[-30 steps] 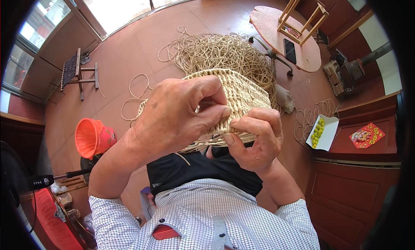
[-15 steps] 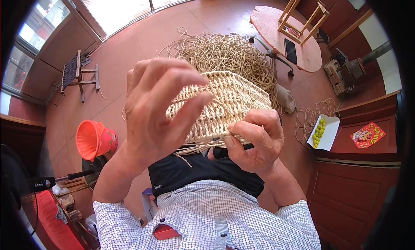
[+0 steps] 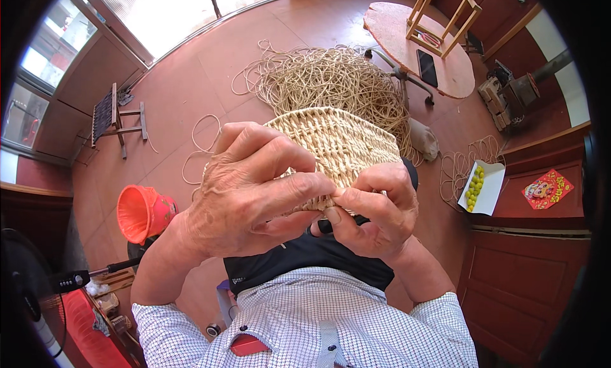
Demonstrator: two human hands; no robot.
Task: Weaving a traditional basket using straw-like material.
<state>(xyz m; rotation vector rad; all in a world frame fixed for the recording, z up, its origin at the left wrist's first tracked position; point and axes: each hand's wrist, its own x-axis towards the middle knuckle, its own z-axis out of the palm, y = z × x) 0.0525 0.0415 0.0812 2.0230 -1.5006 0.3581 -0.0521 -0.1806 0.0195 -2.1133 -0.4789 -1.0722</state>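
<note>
A pale woven straw piece [image 3: 347,139] with a curved far rim sits over my lap. My left hand [image 3: 258,190] has its fingers bent in, thumb and forefinger brought together at the near edge of the weave. What lies between those fingertips is hidden, though they meet right beside the right fingertips. My right hand [image 3: 379,209] pinches the same near edge between thumb and forefinger, its other fingers curled.
Beyond the weave lies a big heap of tan cord [image 3: 331,81]. An orange-red bucket [image 3: 145,212] stands at left, a folding stool [image 3: 118,120] farther off. A round table [image 3: 407,34] holds a wooden frame and a dark phone [image 3: 427,67]. Yellow-green fruit [image 3: 474,186] sits in a white tray.
My left hand has come down and right from above the weave, its spread fingers closing at the near edge beside the right fingertips. My right hand keeps its pinch.
</note>
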